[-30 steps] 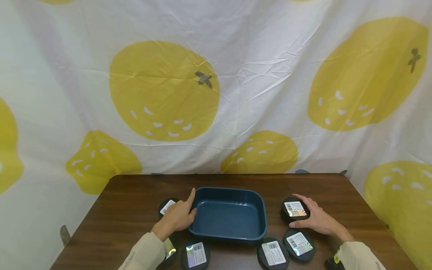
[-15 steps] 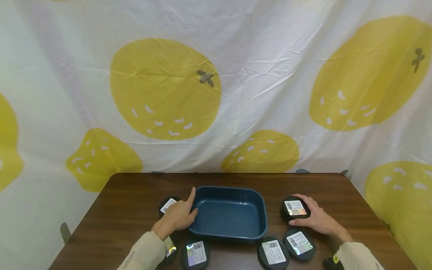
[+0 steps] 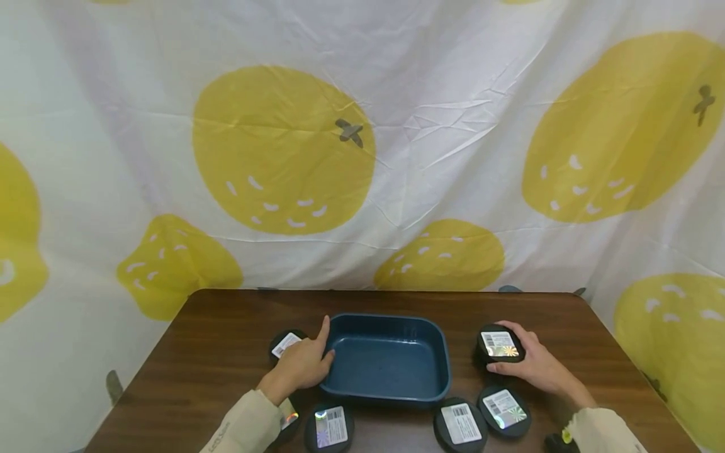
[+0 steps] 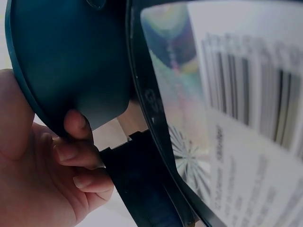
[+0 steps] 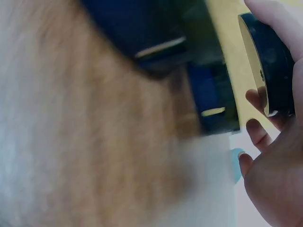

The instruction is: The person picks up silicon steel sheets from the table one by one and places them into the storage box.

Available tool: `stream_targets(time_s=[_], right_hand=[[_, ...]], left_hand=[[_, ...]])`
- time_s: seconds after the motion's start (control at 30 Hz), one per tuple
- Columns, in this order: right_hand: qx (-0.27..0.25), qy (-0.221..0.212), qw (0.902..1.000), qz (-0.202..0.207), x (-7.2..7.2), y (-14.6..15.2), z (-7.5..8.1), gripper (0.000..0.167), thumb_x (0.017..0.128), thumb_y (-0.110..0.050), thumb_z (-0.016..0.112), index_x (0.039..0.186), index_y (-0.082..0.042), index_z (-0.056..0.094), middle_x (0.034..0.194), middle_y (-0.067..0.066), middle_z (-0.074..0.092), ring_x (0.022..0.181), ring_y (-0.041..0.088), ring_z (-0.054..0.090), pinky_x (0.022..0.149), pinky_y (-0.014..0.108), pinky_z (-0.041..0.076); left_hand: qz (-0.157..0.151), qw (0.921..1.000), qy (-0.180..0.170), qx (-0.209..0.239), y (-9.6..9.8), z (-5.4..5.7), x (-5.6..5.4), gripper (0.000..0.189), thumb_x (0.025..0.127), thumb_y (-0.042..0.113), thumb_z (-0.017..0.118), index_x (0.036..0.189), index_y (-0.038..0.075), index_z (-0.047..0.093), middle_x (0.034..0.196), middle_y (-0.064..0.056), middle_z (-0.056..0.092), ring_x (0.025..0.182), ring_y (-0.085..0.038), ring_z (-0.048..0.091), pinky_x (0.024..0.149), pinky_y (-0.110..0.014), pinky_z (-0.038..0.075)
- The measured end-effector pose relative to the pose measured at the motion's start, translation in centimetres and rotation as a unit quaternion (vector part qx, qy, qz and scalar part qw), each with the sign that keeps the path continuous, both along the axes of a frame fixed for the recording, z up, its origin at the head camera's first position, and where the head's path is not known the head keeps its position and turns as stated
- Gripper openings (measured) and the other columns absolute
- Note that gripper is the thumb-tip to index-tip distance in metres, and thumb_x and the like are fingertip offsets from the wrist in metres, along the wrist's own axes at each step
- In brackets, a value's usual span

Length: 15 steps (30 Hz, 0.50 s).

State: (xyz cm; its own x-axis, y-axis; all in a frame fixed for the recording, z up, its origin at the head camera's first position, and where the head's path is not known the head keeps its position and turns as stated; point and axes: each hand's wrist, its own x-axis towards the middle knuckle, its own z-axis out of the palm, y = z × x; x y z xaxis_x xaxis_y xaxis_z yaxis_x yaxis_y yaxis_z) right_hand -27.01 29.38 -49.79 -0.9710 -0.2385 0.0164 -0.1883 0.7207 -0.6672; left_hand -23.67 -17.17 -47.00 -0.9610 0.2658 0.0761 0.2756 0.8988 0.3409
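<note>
A dark blue rectangular basin [image 3: 391, 396] stands mid-table. My left hand [image 3: 300, 365] grips its left wall, the index finger lying along the rim. The left wrist view shows that hand [image 4: 52, 170] with fingers curled against the basin wall [image 4: 71, 61]. To the right of the basin, my right hand [image 3: 535, 360] holds a round black tin [image 3: 500, 345], label upward, between thumb and fingers. In the right wrist view the held tin [image 5: 274, 64] shows its side and part of its pale underside. A dark patch shows just below it; whether shadow or another tin, I cannot tell.
Labelled black tins lie nearer: one [image 3: 330, 428] and a half-hidden one [image 3: 289, 420] at left, two [image 3: 460, 423] [image 3: 504, 410] at right. Another tin [image 3: 286, 345] sits behind my left hand. A lemon-print cloth [image 3: 442, 157] hangs behind the brown table [image 3: 226, 333].
The right hand has shifted slightly up and right with the round black tin, which looks a little raised. My left hand stays on the basin. The head view shifted slightly.
</note>
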Motion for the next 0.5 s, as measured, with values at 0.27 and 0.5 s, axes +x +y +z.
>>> stream_targets(time_s=[0.27, 0.5], right_hand=[[-0.023, 0.051, 0.9984, 0.009, 0.6, -1.5, 1.9, 0.091, 0.076, -0.038, 0.085, 0.150, -0.021, 0.034, 0.123, 0.020, 0.045, 0.106, 0.033, 0.050, 0.078, 0.044, 0.045], [-0.039, 0.095, 0.9939, 0.040, 1.4, -3.6, 3.2, 0.092, 0.074, -0.036, 0.087, 0.150, -0.027, 0.038, 0.117, 0.014, 0.048, 0.099, 0.028, 0.049, 0.077, 0.042, 0.043]], left_hand=[[0.007, 1.0000, 0.001, 0.000, 0.2, -0.1, 0.1, 0.068, 0.098, 0.024, 0.057, 0.153, -0.004, 0.028, 0.074, -0.014, 0.067, 0.064, -0.021, 0.062, 0.062, -0.044, 0.050], [0.001, 0.9999, 0.010, 0.003, 0.1, -0.3, 0.1, 0.067, 0.098, 0.025, 0.057, 0.152, -0.004, 0.029, 0.067, -0.010, 0.062, 0.061, -0.020, 0.059, 0.061, -0.043, 0.049]])
